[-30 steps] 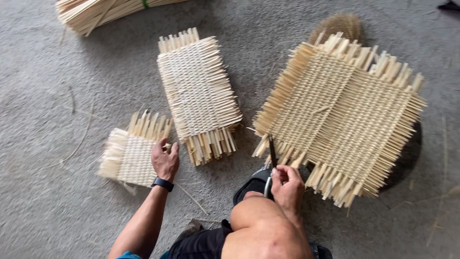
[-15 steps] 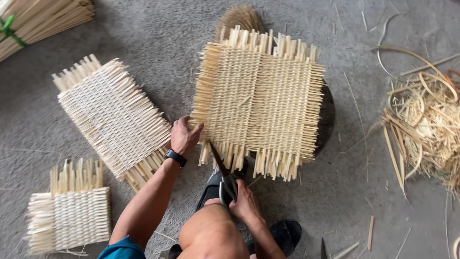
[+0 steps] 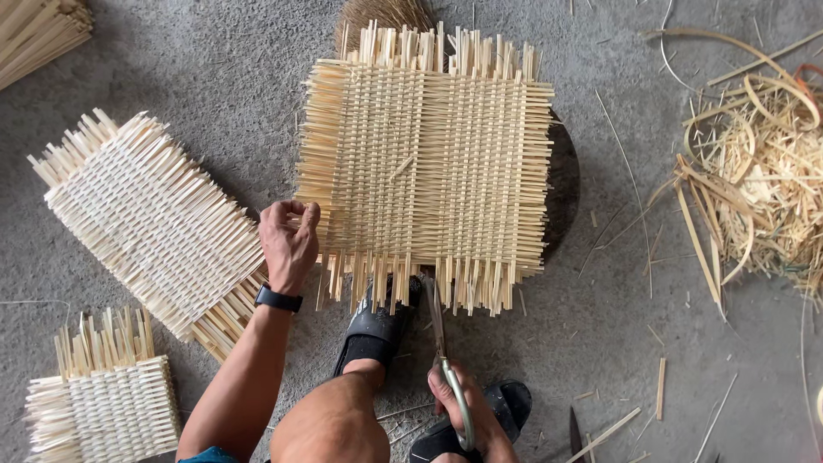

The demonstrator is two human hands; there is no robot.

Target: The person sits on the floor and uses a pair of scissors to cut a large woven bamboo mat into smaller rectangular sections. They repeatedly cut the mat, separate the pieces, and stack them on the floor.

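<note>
A square woven mat (image 3: 429,163) of pale bamboo strips lies on a dark round block (image 3: 561,184) in front of me. My left hand (image 3: 290,240), with a black band on the wrist, pinches the mat's near left corner. My right hand (image 3: 463,411) grips the handles of a pair of scissors (image 3: 441,343); the blades point up at the loose strip ends along the mat's near edge. My foot in a black sandal (image 3: 373,326) rests under that edge.
A longer woven mat (image 3: 150,223) lies to the left and a smaller one (image 3: 103,403) at the lower left. A bundle of strips (image 3: 39,34) sits top left. Offcuts and curled scraps (image 3: 763,171) pile up at the right. A knife (image 3: 576,429) lies on the grey floor.
The view has shifted so the square mat is centred. My left hand went from the small mat to the square mat's corner. The scissors now reach the mat's near fringe.
</note>
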